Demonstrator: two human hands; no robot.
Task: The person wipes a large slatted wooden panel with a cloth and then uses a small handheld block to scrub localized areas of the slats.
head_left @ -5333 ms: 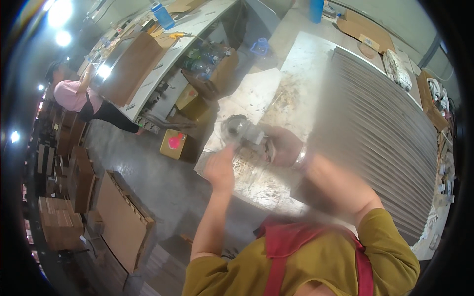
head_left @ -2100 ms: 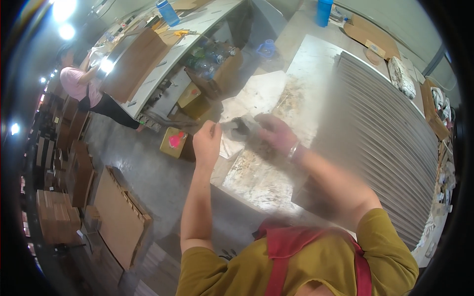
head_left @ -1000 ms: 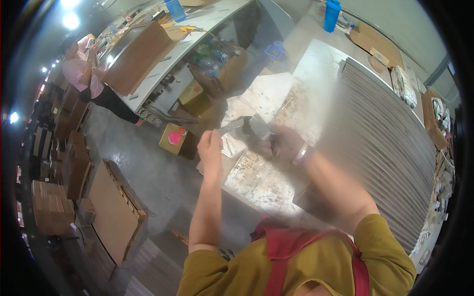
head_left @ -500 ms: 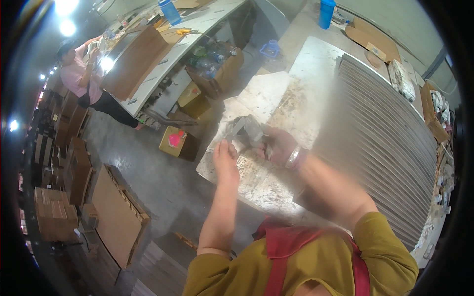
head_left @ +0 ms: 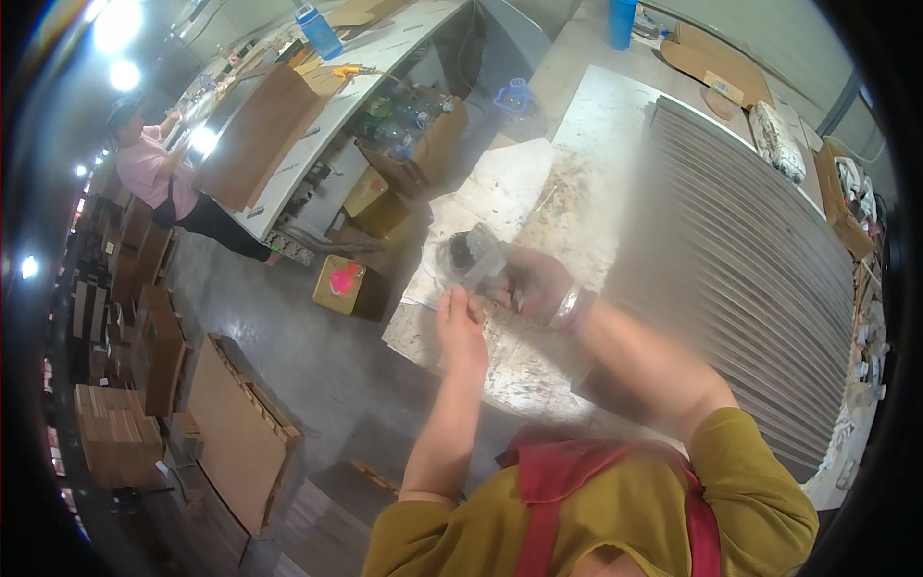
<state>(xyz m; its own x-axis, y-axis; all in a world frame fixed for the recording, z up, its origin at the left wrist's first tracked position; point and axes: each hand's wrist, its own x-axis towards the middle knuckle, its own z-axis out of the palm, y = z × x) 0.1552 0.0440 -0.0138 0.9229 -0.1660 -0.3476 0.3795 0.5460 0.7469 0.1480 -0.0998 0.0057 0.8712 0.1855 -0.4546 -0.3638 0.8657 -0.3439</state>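
Note:
My right hand (head_left: 535, 285) grips a small grey metal tool or part (head_left: 478, 254) held over the near edge of a worn, stained work table (head_left: 538, 365). A bracelet sits on that wrist. My left hand (head_left: 461, 322) is raised just below the grey object, fingertips touching or almost touching its underside; motion blur hides whether it grips it. Both hands hover above the table's left corner.
A stack of ribbed grey metal sheets (head_left: 731, 250) covers the table's right. Paper sheets (head_left: 500, 192) lie at its far left. Cardboard boxes (head_left: 351, 286) and flat board stacks (head_left: 236, 428) stand on the floor. A person in pink (head_left: 159, 183) works at a long bench (head_left: 317, 106).
Over the last seconds both hands kept working the grey object, shifting slightly. My left hand has dropped a little lower and closer under it. The person in pink has shifted along the bench.

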